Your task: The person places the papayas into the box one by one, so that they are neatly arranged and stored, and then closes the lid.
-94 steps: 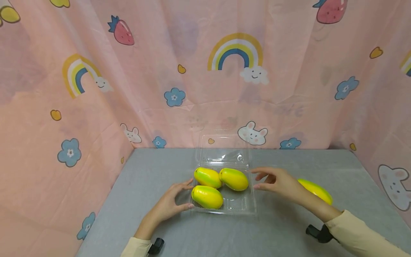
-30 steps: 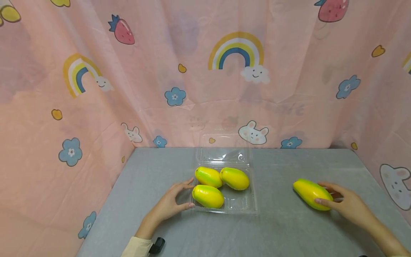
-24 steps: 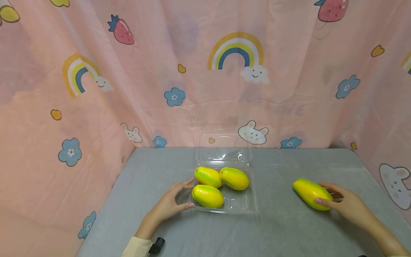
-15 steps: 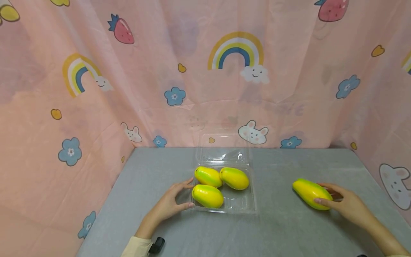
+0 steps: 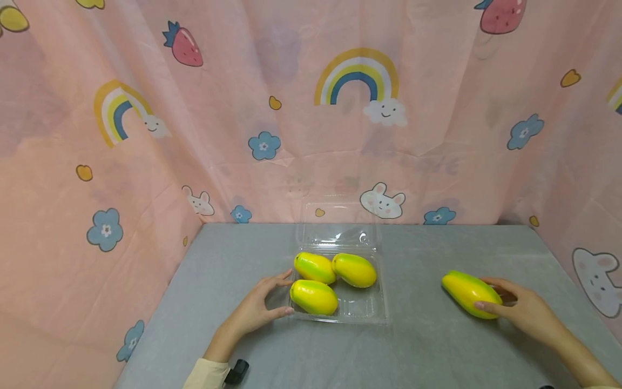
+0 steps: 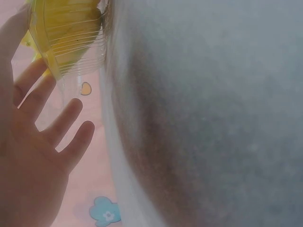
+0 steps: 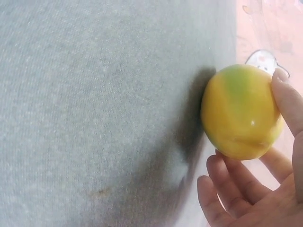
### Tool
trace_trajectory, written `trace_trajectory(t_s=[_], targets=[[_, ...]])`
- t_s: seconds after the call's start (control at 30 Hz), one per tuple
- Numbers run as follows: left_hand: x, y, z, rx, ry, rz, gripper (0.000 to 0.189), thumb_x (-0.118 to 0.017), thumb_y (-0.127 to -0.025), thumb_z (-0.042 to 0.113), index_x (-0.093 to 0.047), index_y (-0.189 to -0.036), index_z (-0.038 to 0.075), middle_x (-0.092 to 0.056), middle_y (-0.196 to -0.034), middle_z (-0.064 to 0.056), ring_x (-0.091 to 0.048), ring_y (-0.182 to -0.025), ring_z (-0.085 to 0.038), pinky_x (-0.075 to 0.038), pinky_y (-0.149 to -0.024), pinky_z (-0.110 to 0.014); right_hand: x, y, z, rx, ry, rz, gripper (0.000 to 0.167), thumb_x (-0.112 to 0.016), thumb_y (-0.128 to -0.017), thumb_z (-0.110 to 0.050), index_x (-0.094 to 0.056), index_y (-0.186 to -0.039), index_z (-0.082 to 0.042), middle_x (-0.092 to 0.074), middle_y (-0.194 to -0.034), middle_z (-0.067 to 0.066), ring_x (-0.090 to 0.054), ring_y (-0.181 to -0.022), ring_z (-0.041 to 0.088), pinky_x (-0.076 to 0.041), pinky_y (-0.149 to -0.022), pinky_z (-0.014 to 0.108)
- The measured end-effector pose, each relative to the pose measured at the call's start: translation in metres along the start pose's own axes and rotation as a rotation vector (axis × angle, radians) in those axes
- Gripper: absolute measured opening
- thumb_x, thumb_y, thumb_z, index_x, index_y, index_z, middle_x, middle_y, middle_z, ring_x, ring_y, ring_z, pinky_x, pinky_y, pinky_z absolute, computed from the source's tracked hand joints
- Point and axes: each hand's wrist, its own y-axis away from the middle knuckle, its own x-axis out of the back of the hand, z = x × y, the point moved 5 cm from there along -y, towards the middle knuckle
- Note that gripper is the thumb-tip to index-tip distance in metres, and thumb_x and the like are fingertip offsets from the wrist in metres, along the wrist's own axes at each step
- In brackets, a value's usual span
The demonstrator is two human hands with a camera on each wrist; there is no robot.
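Three yellow-green papayas, one of them the front papaya (image 5: pixel 313 297), lie in a clear plastic clamshell box (image 5: pixel 362 310) whose lid (image 5: pixel 335 224) stands raised at the back. My left hand (image 5: pixel 257 305) rests at the box's left side, thumb near the front corner and forefinger farther back. In the left wrist view its fingers are spread, with fingertips right at the box's rim. Out to the right, my right hand (image 5: pixel 527 310) holds a fourth papaya (image 5: pixel 468 293) by its wide end. The right wrist view shows thumb and fingers on opposite sides of this papaya (image 7: pixel 241 111).
A grey cloth-covered table (image 5: pixel 413 346) carries everything. Behind it and along both sides hangs a pink printed curtain (image 5: pixel 223 81). The box's front right part, beside the front papaya, holds no fruit.
My right hand has left the box's right side and moved right to the loose papaya, which it now grips. During the last second both hands have stayed almost still.
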Motion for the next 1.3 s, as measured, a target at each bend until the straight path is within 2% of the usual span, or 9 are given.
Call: trace_trajectory(t_s=[0.3,0.57,0.9,1.3], targets=[[0.0,0.0005,0.0017,0.006,0.005,0.003,0.065,-0.081,-0.079,0.043,-0.057,-0.137,0.028,-0.037,-0.16,0.012,-0.038,-0.144,-0.025,-0.032,-0.117,-0.062,-0.0013,0.0005,0.0012,-0.014,0.008,-0.02,0.085,-0.064,-0.089,-0.058,-0.042,-0.146,0.002,-0.047,-0.14,0.038,-0.059,-0.109,0.043,-0.052,-0.076,0.051],[0.0,0.0006,0.0015,0.01,0.002,0.002,0.068,-0.078,-0.078,0.052,-0.057,-0.138,0.027,-0.037,-0.16,0.012,-0.038,-0.145,-0.026,-0.032,-0.116,-0.063,0.0001,-0.0008,0.0027,-0.047,0.008,-0.057,0.089,-0.063,-0.089,-0.06,-0.038,-0.147,0.003,-0.047,-0.136,0.041,-0.059,-0.108,0.043,-0.054,-0.074,0.045],[0.0004,0.0002,0.0012,-0.009,-0.001,-0.001,0.068,-0.078,-0.079,0.05,-0.056,-0.139,0.025,-0.036,-0.161,0.011,-0.038,-0.145,-0.026,-0.031,-0.117,-0.063,0.001,0.0004,0.0012,-0.028,0.023,-0.047,0.088,-0.065,-0.088,-0.058,-0.04,-0.145,0.004,-0.053,-0.13,0.04,-0.061,-0.102,0.036,-0.054,-0.071,0.041],[0.0007,0.0004,0.0019,0.004,0.0,-0.002,0.069,-0.078,-0.079,0.051,-0.056,-0.139,0.026,-0.037,-0.16,0.012,-0.037,-0.146,-0.027,-0.031,-0.117,-0.063,0.0013,0.0011,-0.0004,-0.031,0.027,-0.047,0.089,-0.065,-0.088,-0.059,-0.041,-0.146,0.004,-0.052,-0.131,0.039,-0.061,-0.104,0.038,-0.054,-0.073,0.044]])
